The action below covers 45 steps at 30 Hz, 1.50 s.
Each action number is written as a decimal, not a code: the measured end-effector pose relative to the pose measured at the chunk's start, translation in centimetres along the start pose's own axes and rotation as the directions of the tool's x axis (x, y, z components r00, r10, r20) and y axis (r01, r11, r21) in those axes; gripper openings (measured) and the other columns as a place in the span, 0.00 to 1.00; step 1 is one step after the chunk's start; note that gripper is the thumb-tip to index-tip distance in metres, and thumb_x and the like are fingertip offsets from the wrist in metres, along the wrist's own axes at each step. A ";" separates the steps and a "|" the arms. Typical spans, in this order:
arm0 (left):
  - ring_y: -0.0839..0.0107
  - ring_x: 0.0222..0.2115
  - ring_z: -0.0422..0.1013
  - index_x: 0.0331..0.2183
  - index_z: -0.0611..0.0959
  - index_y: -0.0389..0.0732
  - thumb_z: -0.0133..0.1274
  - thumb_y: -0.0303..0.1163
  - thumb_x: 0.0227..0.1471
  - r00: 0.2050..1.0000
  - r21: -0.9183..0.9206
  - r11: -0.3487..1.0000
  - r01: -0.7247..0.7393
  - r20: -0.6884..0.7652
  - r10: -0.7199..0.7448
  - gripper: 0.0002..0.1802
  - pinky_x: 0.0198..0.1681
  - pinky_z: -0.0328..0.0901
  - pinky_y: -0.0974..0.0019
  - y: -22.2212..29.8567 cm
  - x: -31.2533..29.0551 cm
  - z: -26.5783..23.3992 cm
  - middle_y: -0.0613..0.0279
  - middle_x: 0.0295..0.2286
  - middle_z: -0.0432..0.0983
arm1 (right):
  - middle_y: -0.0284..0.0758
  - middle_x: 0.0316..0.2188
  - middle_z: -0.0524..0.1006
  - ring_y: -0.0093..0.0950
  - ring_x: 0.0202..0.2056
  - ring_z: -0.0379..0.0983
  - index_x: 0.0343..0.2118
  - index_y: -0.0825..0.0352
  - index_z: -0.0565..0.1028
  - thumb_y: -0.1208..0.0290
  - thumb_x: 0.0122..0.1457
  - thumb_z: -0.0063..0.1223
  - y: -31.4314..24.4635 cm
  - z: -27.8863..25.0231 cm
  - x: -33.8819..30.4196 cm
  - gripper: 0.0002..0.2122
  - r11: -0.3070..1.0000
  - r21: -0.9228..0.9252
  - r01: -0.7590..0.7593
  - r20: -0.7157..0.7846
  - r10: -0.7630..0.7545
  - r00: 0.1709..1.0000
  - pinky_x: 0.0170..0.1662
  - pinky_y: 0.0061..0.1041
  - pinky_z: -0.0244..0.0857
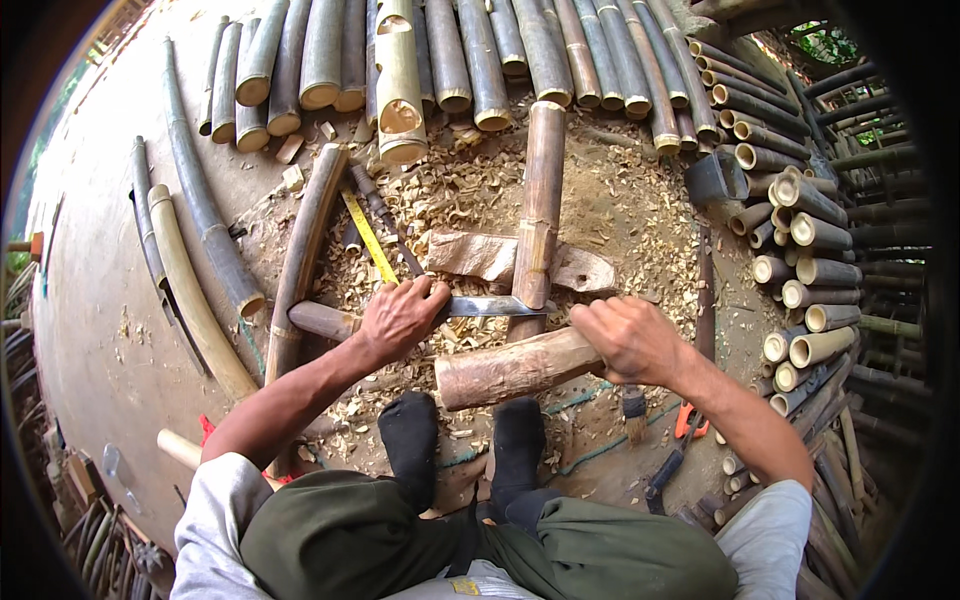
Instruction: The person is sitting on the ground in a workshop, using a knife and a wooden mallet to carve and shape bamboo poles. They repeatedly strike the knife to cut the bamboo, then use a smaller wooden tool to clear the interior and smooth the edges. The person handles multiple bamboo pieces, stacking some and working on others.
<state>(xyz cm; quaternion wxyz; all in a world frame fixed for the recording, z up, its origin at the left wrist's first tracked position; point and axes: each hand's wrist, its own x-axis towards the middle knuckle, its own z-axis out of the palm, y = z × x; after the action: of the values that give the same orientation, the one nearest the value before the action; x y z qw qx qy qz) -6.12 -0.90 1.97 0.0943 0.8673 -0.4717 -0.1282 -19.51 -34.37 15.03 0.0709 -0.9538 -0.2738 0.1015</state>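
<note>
My left hand (pixel 400 318) is closed around the handle of a knife, its steel blade (pixel 490 306) pointing right. The blade lies across the near end of a brown bamboo pole (pixel 541 190); whether it has entered the bamboo I cannot tell. Under the pole is a rough pale wood block (pixel 475 256). My right hand (pixel 632 338) grips the right end of a thick wooden club (pixel 520 368), which is held just nearer to me than the blade, above my dark-socked feet.
Wood chips cover the ground. Bamboo poles (pixel 470 60) line the far side, and more are stacked at right (pixel 820 270). A yellow ruler (pixel 369 238) lies left of the block. A brush (pixel 634 405), an orange-handled tool (pixel 688 420) and a black container (pixel 717 178) sit at right.
</note>
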 end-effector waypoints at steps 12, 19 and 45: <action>0.66 0.15 0.69 0.32 0.90 0.38 0.58 0.55 0.63 0.997 -0.531 0.847 0.040 0.083 0.005 0.27 0.23 0.63 0.55 -3.3 5.8 -6.9 0.57 0.15 0.74 | 0.39 0.34 0.79 0.27 0.31 0.80 0.48 0.72 0.73 0.67 0.50 0.65 -1.7 -3.2 -5.1 0.23 -0.045 0.995 -0.092 0.087 0.846 0.526 0.36 0.30 0.80; 0.49 0.17 0.71 0.23 0.86 0.36 0.59 0.57 0.62 0.990 -0.287 0.953 -0.091 0.078 0.118 0.32 0.25 0.65 0.48 -3.5 8.4 -5.7 0.48 0.14 0.72 | 0.37 0.31 0.79 0.25 0.25 0.79 0.51 0.72 0.70 0.62 0.57 0.67 -2.0 -1.9 -5.5 0.26 -0.174 0.965 -0.195 0.248 0.843 0.478 0.29 0.26 0.78; 0.49 0.19 0.75 0.22 0.85 0.36 0.57 0.63 0.60 0.989 -0.199 0.978 -0.065 0.120 0.090 0.36 0.26 0.70 0.47 -2.7 8.8 -5.9 0.48 0.15 0.75 | 0.38 0.33 0.78 0.25 0.27 0.79 0.54 0.73 0.68 0.64 0.56 0.65 -4.2 -5.4 -3.3 0.27 0.012 0.983 -0.181 0.087 0.844 0.530 0.33 0.26 0.77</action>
<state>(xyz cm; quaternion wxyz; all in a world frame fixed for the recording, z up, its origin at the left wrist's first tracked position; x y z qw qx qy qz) 2.47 -6.63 5.57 0.1532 0.8247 -0.4956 -0.2254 -23.08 -33.08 21.57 0.6401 -0.7170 0.2755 -0.0176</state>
